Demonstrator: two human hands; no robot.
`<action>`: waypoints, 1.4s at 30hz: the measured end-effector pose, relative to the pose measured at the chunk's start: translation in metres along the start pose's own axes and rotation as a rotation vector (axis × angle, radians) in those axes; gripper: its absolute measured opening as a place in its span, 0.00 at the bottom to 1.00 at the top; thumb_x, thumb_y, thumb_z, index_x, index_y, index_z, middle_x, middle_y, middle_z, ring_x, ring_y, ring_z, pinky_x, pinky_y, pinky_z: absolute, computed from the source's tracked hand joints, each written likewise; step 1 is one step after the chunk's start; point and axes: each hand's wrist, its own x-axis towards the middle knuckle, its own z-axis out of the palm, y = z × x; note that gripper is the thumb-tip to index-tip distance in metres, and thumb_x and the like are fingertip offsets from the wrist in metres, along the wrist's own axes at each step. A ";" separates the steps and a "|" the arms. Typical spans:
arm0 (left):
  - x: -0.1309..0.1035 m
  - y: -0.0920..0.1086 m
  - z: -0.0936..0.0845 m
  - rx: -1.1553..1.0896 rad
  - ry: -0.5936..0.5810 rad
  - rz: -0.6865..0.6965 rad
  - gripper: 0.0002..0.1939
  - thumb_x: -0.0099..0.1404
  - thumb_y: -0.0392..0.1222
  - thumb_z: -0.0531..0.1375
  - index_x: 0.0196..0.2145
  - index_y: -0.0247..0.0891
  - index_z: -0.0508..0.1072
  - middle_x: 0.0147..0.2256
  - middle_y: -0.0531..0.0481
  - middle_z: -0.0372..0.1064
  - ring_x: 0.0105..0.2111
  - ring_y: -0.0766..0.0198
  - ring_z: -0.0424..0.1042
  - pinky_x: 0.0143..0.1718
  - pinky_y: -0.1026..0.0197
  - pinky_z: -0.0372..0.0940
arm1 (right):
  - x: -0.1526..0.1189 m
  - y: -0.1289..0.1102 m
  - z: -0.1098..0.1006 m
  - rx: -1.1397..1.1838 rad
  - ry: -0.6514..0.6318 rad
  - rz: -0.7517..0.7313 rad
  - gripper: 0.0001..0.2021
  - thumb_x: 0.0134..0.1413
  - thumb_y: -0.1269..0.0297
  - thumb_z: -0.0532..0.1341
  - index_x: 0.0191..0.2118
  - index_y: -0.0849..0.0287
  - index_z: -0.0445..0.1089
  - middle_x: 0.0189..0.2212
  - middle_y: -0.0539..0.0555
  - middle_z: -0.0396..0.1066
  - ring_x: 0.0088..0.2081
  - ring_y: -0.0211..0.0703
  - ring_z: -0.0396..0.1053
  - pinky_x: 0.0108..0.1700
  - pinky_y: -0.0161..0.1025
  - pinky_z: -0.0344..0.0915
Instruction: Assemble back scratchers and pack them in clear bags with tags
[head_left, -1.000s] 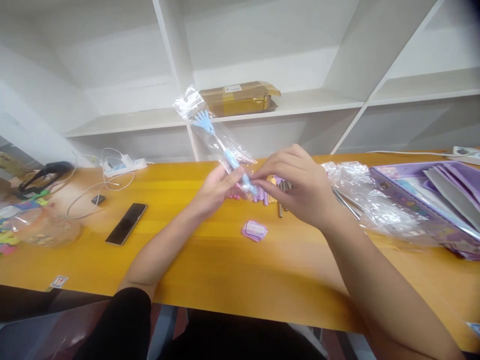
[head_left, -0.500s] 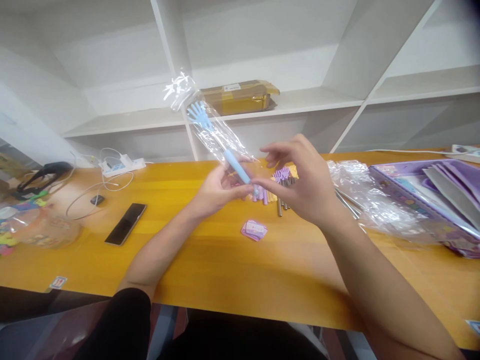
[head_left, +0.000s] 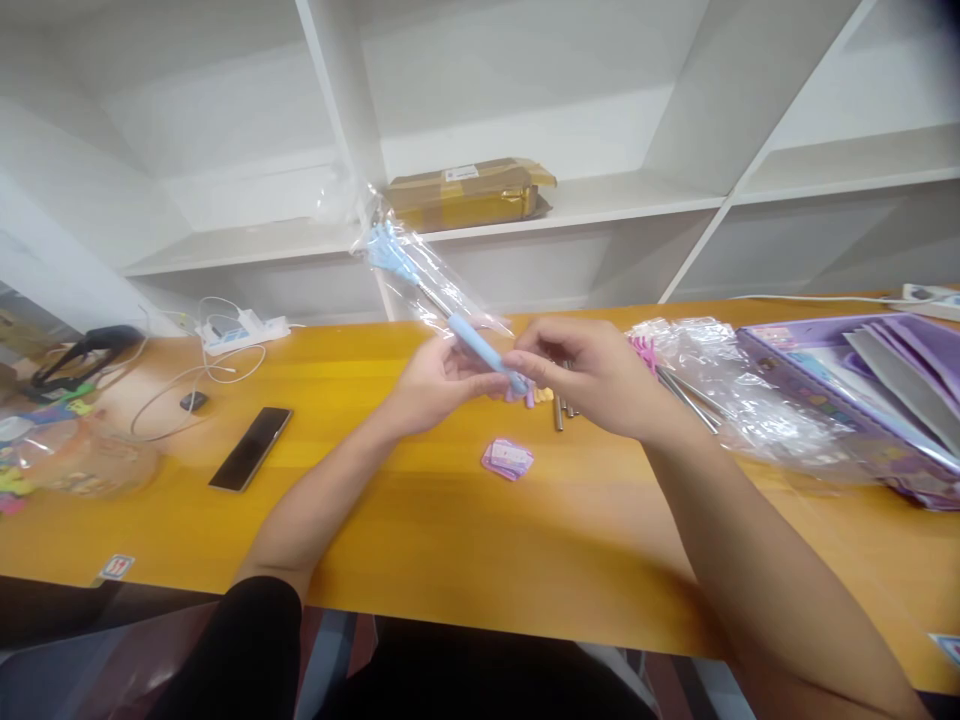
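A light blue stick with a hand-shaped end (head_left: 476, 343) lies slanted inside a clear plastic bag (head_left: 442, 282), its hand-shaped end at the upper left. My left hand (head_left: 442, 385) is closed round the blue handle. At the handle's lower end my right hand (head_left: 592, 375) is closed, thumb and fingertips against the bagged stick. Behind my right hand, metal rods (head_left: 559, 412) and purple and yellow pieces are partly hidden. A small stack of pink cards (head_left: 508, 459) lies on the table below the hands.
Clear plastic bags (head_left: 765, 400) and a purple bin (head_left: 817, 390) stand at the right. A black phone (head_left: 251, 449), a white power strip (head_left: 246, 334) and a clear container (head_left: 86, 457) are at the left. A taped cardboard box (head_left: 469, 195) rests on the shelf.
My right hand has lowered and its fingers have closed in on the handle's lower end. The hand-shaped end and bag top have tilted down slightly. Pink pieces now show beside my right wrist.
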 end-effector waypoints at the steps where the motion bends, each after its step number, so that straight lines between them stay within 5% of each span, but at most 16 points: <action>1: 0.000 0.000 0.000 -0.001 0.001 0.003 0.34 0.63 0.48 0.78 0.60 0.38 0.70 0.41 0.44 0.81 0.42 0.53 0.84 0.47 0.52 0.78 | 0.000 0.001 -0.001 -0.006 -0.024 0.001 0.23 0.69 0.42 0.66 0.32 0.58 0.75 0.26 0.51 0.76 0.26 0.36 0.68 0.28 0.37 0.60; 12: -0.005 -0.001 -0.002 0.040 -0.059 0.013 0.31 0.66 0.46 0.75 0.62 0.40 0.71 0.47 0.42 0.80 0.43 0.56 0.84 0.46 0.55 0.77 | 0.001 0.006 -0.003 0.007 -0.089 -0.059 0.26 0.72 0.42 0.62 0.30 0.58 0.75 0.25 0.49 0.75 0.25 0.34 0.65 0.28 0.35 0.58; 23: -0.005 0.002 -0.003 0.076 -0.004 0.049 0.30 0.67 0.49 0.74 0.62 0.41 0.71 0.48 0.43 0.80 0.44 0.55 0.84 0.46 0.57 0.78 | 0.001 0.002 -0.005 -0.021 0.070 -0.102 0.27 0.74 0.41 0.59 0.30 0.56 0.75 0.24 0.50 0.73 0.25 0.37 0.65 0.29 0.37 0.60; 28: -0.004 0.000 -0.004 0.052 -0.009 0.022 0.26 0.65 0.49 0.76 0.54 0.38 0.73 0.48 0.41 0.80 0.44 0.54 0.83 0.45 0.56 0.78 | 0.001 0.003 -0.002 -0.035 -0.008 -0.098 0.26 0.71 0.39 0.62 0.30 0.57 0.73 0.26 0.50 0.73 0.26 0.36 0.64 0.29 0.37 0.57; 42: -0.007 0.006 0.001 0.022 -0.138 0.057 0.25 0.69 0.45 0.73 0.58 0.42 0.71 0.41 0.46 0.79 0.39 0.59 0.82 0.43 0.56 0.77 | 0.002 0.011 -0.003 0.058 -0.112 -0.035 0.23 0.72 0.43 0.63 0.33 0.56 0.80 0.22 0.47 0.73 0.21 0.32 0.65 0.26 0.35 0.59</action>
